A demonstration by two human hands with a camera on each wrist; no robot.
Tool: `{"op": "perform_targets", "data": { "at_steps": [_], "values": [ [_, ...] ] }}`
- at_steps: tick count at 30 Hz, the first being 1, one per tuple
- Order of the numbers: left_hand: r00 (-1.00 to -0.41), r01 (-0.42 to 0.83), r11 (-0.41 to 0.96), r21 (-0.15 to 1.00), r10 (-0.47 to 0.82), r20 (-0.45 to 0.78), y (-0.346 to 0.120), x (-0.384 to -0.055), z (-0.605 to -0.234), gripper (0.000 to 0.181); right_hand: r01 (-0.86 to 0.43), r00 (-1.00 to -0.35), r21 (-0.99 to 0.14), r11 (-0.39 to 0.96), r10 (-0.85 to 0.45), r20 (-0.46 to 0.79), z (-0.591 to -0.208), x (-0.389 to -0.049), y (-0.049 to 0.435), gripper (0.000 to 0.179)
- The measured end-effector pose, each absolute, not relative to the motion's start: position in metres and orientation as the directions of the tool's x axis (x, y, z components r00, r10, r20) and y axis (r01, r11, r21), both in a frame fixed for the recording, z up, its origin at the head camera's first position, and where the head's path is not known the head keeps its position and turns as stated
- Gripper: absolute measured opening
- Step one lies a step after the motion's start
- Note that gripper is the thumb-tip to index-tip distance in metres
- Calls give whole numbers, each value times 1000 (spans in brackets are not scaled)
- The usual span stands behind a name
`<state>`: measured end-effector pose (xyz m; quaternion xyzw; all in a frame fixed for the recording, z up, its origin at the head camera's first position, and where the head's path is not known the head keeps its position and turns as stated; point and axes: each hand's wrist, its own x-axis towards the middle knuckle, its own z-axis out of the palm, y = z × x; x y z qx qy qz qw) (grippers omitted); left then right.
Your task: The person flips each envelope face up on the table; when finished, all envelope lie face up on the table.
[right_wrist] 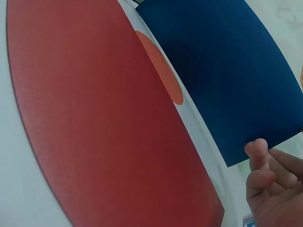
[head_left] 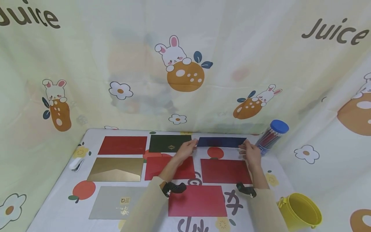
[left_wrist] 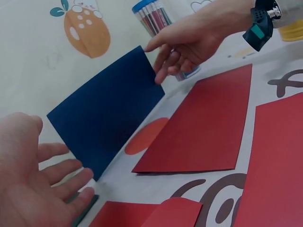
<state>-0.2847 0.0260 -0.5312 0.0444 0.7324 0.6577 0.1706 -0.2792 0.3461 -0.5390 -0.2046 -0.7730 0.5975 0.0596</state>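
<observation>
A dark blue envelope (head_left: 221, 142) is at the back of the table, tilted up toward the backdrop between both hands. At its right side, my right hand (head_left: 251, 154) pinches the edge, thumb by the upper corner and the other fingers curled at the side. My left hand (head_left: 185, 150) is at the opposite edge, its fingers spread and fairly straight, fingertips right at the envelope's side in the left wrist view. Just in front lies a dark red envelope (head_left: 226, 170). Beneath the left forearm is a bright red envelope (head_left: 185, 169), beside a dark green envelope (head_left: 162, 143).
Other envelopes lie in rows: red (head_left: 123, 145), gold (head_left: 113, 166), silver-grey (head_left: 108, 199) and pinkish red (head_left: 197, 201). A blue-lidded pencil jar (head_left: 269, 137) stands back right. A yellow bucket (head_left: 301, 209) is front right, a white stapler (head_left: 76, 164) at the left edge.
</observation>
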Motion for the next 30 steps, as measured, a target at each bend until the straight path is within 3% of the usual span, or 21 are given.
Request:
{"op": "perform_targets", "data": {
  "at_steps": [9,23,30],
  "values": [
    [-928,-172,104,980,318,-196,26,-286,-536,61,238,-902,-971,37,379,-207,-536,-271,342,83],
    [-914,-219,2,976,349,-206,26,-284,-542,63,144,-929,-989,35,348,-124,-541,-266,346,51],
    [-905,-253,-81,964,372,-207,27,-283,-543,61,145,-944,-981,126,314,-99,-550,-266,348,52]
  ]
}}
